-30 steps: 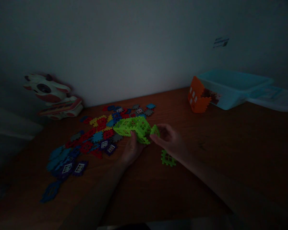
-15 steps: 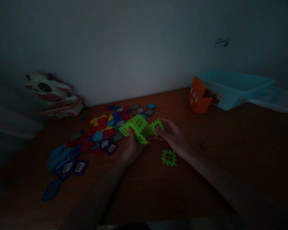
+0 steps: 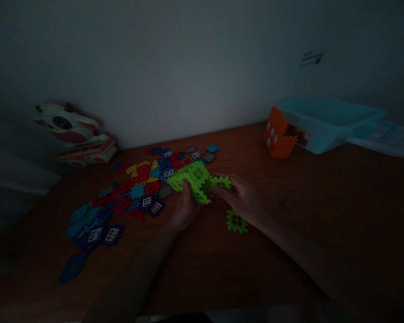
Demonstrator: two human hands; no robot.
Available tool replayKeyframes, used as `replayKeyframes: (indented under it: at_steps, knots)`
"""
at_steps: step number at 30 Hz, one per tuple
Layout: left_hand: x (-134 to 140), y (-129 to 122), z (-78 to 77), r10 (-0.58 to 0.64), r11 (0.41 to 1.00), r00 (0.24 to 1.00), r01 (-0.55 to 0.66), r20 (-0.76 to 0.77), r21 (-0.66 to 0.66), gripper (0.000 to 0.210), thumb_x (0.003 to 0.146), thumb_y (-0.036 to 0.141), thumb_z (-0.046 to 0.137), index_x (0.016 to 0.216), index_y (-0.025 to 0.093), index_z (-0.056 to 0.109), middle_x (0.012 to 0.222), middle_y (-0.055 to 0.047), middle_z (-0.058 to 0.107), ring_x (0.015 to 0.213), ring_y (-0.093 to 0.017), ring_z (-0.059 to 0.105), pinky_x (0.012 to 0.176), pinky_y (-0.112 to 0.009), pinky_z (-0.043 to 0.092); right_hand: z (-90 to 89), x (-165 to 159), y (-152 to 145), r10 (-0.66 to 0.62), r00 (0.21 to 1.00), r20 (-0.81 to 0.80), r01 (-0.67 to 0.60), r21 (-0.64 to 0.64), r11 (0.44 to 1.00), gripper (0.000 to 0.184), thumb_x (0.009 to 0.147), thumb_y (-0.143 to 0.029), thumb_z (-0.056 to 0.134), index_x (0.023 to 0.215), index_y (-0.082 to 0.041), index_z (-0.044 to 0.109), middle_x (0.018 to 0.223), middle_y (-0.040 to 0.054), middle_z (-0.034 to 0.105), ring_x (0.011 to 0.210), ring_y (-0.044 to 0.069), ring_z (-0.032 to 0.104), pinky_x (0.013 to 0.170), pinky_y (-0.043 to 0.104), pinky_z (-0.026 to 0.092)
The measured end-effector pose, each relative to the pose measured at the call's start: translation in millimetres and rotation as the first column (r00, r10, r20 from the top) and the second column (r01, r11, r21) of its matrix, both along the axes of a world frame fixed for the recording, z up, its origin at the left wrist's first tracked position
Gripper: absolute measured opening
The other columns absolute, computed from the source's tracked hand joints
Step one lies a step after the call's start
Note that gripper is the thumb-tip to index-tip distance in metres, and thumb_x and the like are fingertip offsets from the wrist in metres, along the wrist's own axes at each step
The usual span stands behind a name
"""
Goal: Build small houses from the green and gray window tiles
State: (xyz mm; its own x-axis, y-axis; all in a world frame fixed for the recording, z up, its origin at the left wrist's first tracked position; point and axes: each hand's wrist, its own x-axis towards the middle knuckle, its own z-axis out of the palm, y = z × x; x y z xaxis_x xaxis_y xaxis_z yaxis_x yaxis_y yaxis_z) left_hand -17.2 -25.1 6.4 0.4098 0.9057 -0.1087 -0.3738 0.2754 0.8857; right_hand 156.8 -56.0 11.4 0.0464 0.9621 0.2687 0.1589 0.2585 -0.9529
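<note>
In my left hand point(image 3: 186, 210) is a partly joined structure of bright green interlocking tiles point(image 3: 191, 174), thumb on its near side and fingers underneath. These toothed square tiles have window-like cutouts. My right hand point(image 3: 244, 199) pinches another green window tile point(image 3: 223, 182) against the structure's right side; I cannot tell whether their teeth are locked together. Below the right wrist, a loose green tile point(image 3: 236, 222) lies flat on the wooden table point(image 3: 202, 264), partly covered by the hand.
Loose red point(image 3: 122, 205), blue, yellow, grey and purple tiles spread over the table's left half. A cow-shaped toy point(image 3: 76, 130) stands behind them. An orange tile house point(image 3: 278, 137) sits at right, beside a light-blue plastic bin point(image 3: 326, 130) and its pale lid point(image 3: 387, 140).
My right hand has moved slightly down and turned the green tile, which now lies flatter against the structure. The left hand has barely shifted.
</note>
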Motion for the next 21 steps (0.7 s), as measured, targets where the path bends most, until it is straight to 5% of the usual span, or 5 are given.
replayKeyframes:
  at_steps: [4,7,11,15,21]
  knots:
    - [-1.3,2.6,2.1,0.08,0.993,0.995,-0.075,0.051,-0.09,0.067,0.08,0.078,0.054,0.116,0.022,0.065,0.116,-0.014,0.072,0.112,-0.033,0.067,0.091,-0.043,0.058,-1.8,-0.8,6.9,-0.039,0.941,-0.336,-0.009,-0.139,0.99,0.049,0.078,-0.047,0.078,0.119,-0.029,0.058,0.107,0.004,0.071,0.086,0.019,0.07,0.073,0.035,0.06]
    - [-2.3,4.9,1.6,0.148,0.981,0.986,-0.136,0.077,-0.141,0.064,0.084,0.075,0.052,0.117,0.022,0.065,0.116,-0.013,0.072,0.11,-0.032,0.068,0.091,-0.044,0.058,-6.0,8.7,16.3,-0.142,0.926,-0.35,0.086,-0.169,0.982,0.045,0.081,-0.047,0.074,0.117,-0.027,0.056,0.1,0.0027,0.072,0.076,0.016,0.068,0.069,0.032,0.058]
    - [-1.5,5.0,3.0,0.22,0.969,0.97,-0.205,0.106,-0.139,0.062,0.089,0.068,0.051,0.134,0.026,0.056,0.128,-0.011,0.067,0.121,-0.029,0.063,0.097,-0.044,0.056,-12.1,31.0,25.9,-0.106,0.986,0.128,0.127,-0.177,0.976,0.029,0.091,-0.039,0.063,0.114,-0.022,0.063,0.094,0.0066,0.072,0.077,0.02,0.068,0.069,0.036,0.055]
    - [-0.6,3.9,4.3,0.256,0.964,0.959,-0.245,0.12,-0.101,0.063,0.092,0.062,0.053,0.144,0.026,0.049,0.137,-0.012,0.063,0.129,-0.028,0.058,0.106,-0.046,0.05,-13.6,41.7,24.4,-0.118,0.751,0.65,0.128,0.033,0.991,0.016,0.093,-0.025,0.058,0.104,-0.019,0.069,0.103,0.0114,0.07,0.094,0.025,0.067,0.085,0.041,0.054]
    - [-5.1,7.0,-5.6,0.23,0.972,0.965,-0.22,0.128,-0.086,0.057,0.093,0.06,0.053,0.142,0.03,0.054,0.137,-0.009,0.064,0.137,-0.029,0.052,0.113,-0.046,0.043,-9.3,37.1,16.2,-0.059,0.6,0.798,-0.035,0.1,0.994,0.033,0.09,-0.042,0.067,0.113,-0.019,0.068,0.117,0.0133,0.067,0.111,0.029,0.062,0.098,0.043,0.05]
